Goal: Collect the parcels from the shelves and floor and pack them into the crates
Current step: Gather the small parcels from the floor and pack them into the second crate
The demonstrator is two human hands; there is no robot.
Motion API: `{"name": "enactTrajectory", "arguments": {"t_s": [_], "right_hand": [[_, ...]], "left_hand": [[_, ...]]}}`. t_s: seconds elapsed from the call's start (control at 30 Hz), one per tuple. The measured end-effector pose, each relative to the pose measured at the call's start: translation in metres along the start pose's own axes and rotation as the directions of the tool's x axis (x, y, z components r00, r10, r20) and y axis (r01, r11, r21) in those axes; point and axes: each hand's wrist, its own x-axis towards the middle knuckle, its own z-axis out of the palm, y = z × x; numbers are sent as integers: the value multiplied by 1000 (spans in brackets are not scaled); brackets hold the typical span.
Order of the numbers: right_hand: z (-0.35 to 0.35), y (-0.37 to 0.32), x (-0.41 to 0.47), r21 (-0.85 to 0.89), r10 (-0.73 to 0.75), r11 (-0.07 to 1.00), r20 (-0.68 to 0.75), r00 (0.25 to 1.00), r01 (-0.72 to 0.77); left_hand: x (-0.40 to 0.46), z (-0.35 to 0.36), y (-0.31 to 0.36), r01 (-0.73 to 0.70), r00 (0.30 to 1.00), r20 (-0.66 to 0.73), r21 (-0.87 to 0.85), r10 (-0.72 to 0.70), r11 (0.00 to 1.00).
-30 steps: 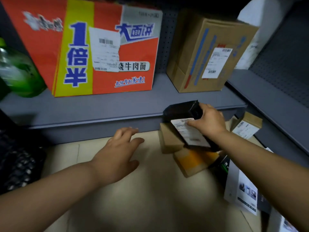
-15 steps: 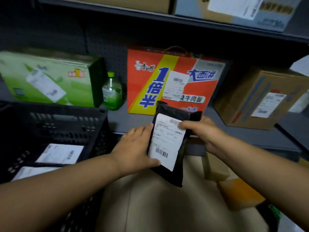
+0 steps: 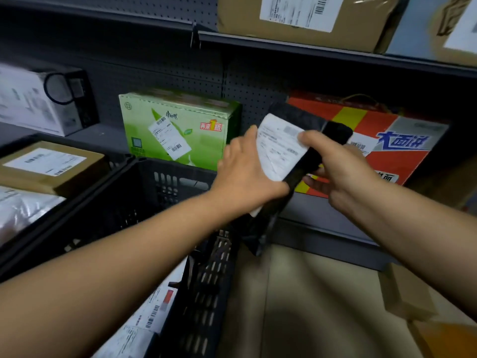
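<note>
Head view shows you the black parcel (image 3: 299,161) held up in both hands, its long axis slanting from upper right down to lower left, with your left hand (image 3: 247,174) wrapped around its left edge and your right hand (image 3: 343,171) pinching the top right (thumb on the white label). Your black crate (image 3: 204,293) lies down-left of it, so your left hand is nearer; its near wall stands between, and the green box (image 3: 178,127) and orange box (image 3: 387,148) sit behind on the shelf (image 3: 322,213)

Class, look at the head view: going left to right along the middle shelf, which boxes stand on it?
White box → green drinks carton → red and yellow noodle carton, partly hidden behind the black parcel held in both hands.
</note>
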Motion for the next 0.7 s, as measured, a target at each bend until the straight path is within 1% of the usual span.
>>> {"name": "enactTrajectory", "arguments": {"t_s": [0.07, 0.13, 0.17, 0.27, 0.33, 0.37, 0.4, 0.43, 0.5, 0.57, 0.67, 0.7], "right_hand": [[19, -7, 6, 18, 41, 999, 52, 998, -42], [40, -1, 12, 5, 96, 995, 104, 990, -97], [51, 7, 13, -30, 119, 993, 121, 985, -116], [82, 42, 19, -214, 146, 971, 155, 977, -111], [99, 71, 25, -367, 97, 930, 174, 980, -27], [106, 84, 29, -491, 37, 869, 180, 983, 57], [111, 96, 34, -616, -28, 774, 199, 980, 148], [116, 106, 37, -697, -88, 678, 241, 967, 236], [122, 123, 41, -761, -166, 522, 352, 921, 385], [126, 139, 44, -802, -167, 359, 449, 878, 478], [128, 158, 46, -851, -97, 108, 505, 858, 513], [129, 162, 47, -854, -94, 49, 512, 854, 518]], "left_hand": [[14, -24, -14, -7, 1000, 6, 7, 7, 1000], [22, -44, -37, -28, 998, 65, 61, 24, 998], [23, -51, -52, -39, 994, 108, 105, 28, 994], [15, -59, -101, -59, 973, 230, 238, 3, 969], [6, -57, -133, -60, 958, 284, 328, -38, 943], [2, -54, -148, -75, 949, 311, 386, -54, 919], [-2, -50, -162, -103, 939, 337, 448, -62, 888], [-5, -45, -176, -135, 930, 362, 501, -65, 855], [-12, -34, -200, -200, 913, 404, 571, -61, 796], [-16, -21, -217, -278, 889, 455, 613, -43, 739], [-14, -1, -238, -401, 830, 557, 635, -31, 660], [-11, 5, -245, -427, 812, 582, 636, -36, 643]]}}
